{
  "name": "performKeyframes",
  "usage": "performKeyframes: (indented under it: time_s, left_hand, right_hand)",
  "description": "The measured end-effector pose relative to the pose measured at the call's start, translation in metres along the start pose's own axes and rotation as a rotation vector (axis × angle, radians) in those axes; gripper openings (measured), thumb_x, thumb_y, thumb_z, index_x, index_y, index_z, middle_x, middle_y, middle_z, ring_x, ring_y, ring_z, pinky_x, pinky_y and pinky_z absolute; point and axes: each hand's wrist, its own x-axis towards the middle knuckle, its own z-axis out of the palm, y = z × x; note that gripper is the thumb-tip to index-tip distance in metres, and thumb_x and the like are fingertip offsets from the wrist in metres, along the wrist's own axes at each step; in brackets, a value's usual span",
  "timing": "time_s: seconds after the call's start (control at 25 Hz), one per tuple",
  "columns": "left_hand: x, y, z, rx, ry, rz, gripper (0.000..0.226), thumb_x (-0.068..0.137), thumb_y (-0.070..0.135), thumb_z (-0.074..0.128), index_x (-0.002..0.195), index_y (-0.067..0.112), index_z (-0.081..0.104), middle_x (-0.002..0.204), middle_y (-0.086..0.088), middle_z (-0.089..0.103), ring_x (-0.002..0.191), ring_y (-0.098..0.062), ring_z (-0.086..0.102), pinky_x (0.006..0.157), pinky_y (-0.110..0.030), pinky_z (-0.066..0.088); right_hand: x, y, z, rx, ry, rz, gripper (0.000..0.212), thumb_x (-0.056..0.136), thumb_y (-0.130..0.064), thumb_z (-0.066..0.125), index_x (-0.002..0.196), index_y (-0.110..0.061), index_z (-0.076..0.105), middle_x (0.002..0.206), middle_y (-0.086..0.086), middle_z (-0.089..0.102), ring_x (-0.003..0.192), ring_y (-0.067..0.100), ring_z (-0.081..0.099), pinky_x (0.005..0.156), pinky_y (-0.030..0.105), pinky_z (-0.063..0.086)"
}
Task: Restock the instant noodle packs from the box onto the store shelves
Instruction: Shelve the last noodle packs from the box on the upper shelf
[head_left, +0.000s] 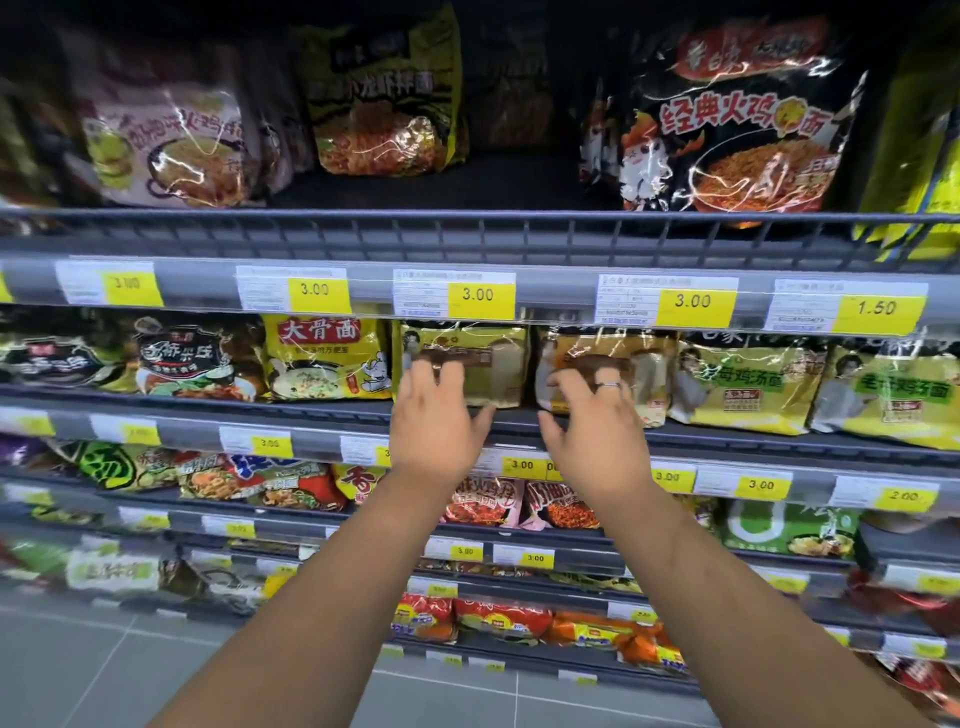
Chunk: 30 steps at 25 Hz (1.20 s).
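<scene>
Both my arms reach toward the second shelf (332, 408). My left hand (434, 415) has its fingers spread and rests against an olive-yellow noodle pack (485, 364) standing on that shelf. My right hand (592, 423), with a ring on one finger, has its fingers apart and touches the neighbouring yellow-brown noodle pack (582, 348). Neither hand is closed around a pack. The supply box is out of view.
More yellow packs (748, 382) stand to the right and a yellow pack with a red label (324, 358) to the left. The top shelf holds pink (171, 140), yellow (384, 98) and black packs (737, 124) behind a wire rail (467, 236). Lower shelves are stocked; grey floor below.
</scene>
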Motion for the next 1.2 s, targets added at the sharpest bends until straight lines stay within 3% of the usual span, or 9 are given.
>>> performKeyframes:
  time_s: [0.28,0.64,0.88,1.2]
  left_hand:
    - [0.019,-0.047,-0.017,-0.077,-0.057,-0.137,0.046,0.085,0.04,0.068,0.116,0.01,0.052,0.118,-0.015,0.045,0.117,-0.035,0.046,0.098,-0.041,0.043]
    - [0.026,-0.057,-0.012,-0.102,-0.164,-0.031,0.041,0.091,0.041,0.057,0.119,0.011,0.055,0.116,-0.016,0.051,0.102,-0.034,0.058,0.085,-0.038,0.047]
    - [0.031,-0.057,-0.01,-0.101,-0.218,0.039,0.042,0.092,0.038,0.054,0.125,0.012,0.056,0.128,-0.018,0.051,0.106,-0.036,0.059,0.088,-0.038,0.047]
    - [0.023,-0.062,-0.013,-0.111,-0.233,0.123,0.045,0.094,0.035,0.051,0.131,0.008,0.047,0.135,-0.017,0.044,0.108,-0.034,0.058,0.084,-0.035,0.045]
  right_hand:
    - [0.021,-0.05,0.013,-0.024,-0.132,-0.004,0.037,0.094,-0.033,0.056,0.125,-0.014,0.049,0.113,0.019,0.051,0.097,0.037,0.057,0.079,0.036,0.047]
    - [0.034,-0.067,0.03,-0.095,-0.152,0.097,0.036,0.092,-0.04,0.057,0.103,-0.006,0.063,0.096,0.017,0.066,0.094,0.033,0.062,0.072,0.032,0.047]
    - [0.029,-0.071,0.037,-0.014,-0.141,0.152,0.037,0.093,-0.037,0.054,0.113,-0.006,0.06,0.108,0.02,0.058,0.104,0.036,0.054,0.082,0.035,0.046]
    - [0.024,-0.069,0.04,0.067,-0.11,0.146,0.034,0.092,-0.035,0.055,0.105,-0.004,0.06,0.103,0.018,0.055,0.1,0.035,0.054,0.081,0.035,0.045]
